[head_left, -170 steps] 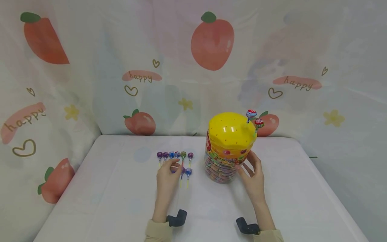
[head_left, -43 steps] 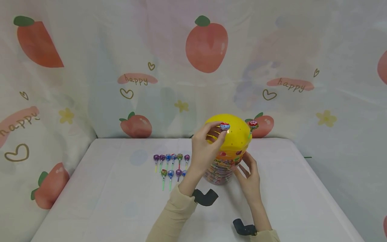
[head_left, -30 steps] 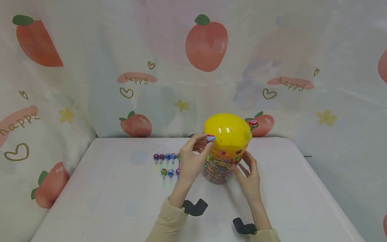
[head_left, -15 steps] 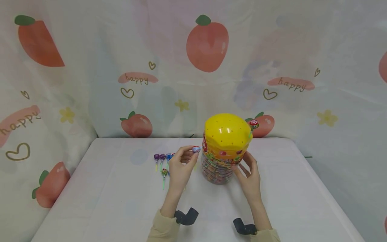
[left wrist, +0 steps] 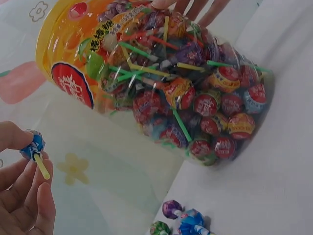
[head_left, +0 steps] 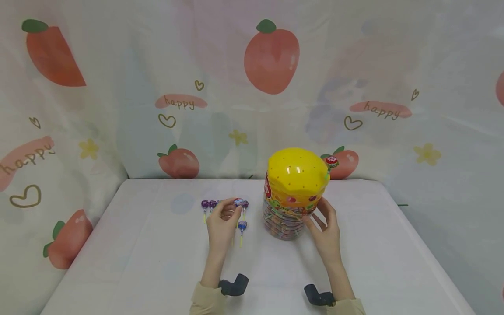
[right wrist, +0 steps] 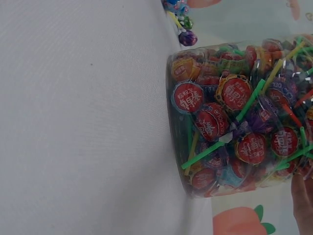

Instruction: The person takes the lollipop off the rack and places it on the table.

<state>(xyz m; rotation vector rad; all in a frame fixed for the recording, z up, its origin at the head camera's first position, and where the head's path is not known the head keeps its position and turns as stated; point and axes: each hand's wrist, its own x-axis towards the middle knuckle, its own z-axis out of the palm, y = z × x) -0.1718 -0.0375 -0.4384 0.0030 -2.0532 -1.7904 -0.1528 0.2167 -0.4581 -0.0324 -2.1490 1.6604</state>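
My left hand [head_left: 222,227] pinches a lollipop [left wrist: 33,146] in a blue wrapper with a short yellow stick, between thumb and fingers. In the head view it hangs over the loose lollipops on the table and hides several of them. A purple lollipop [head_left: 204,204] shows left of the hand, a blue one [head_left: 242,225] to its right. My right hand [head_left: 328,232] grips the right side of a clear candy jar [head_left: 284,223] packed with wrapped lollipops. The jar's yellow domed lid [head_left: 297,170] is on, and one red-and-green lollipop [head_left: 331,162] sticks out at its right edge.
The white-covered table [head_left: 157,253] meets a hanging cloth backdrop [head_left: 220,57] printed with fruit and hearts at its far edge. A black bent piece is fixed at each wrist, the left one [head_left: 235,285] and the right one [head_left: 318,295].
The left hand has taken a lollipop from the jar's lid and carried it left and down over the loose lollipops. Two stood at the lid earlier, one now. The right hand stays on the jar.
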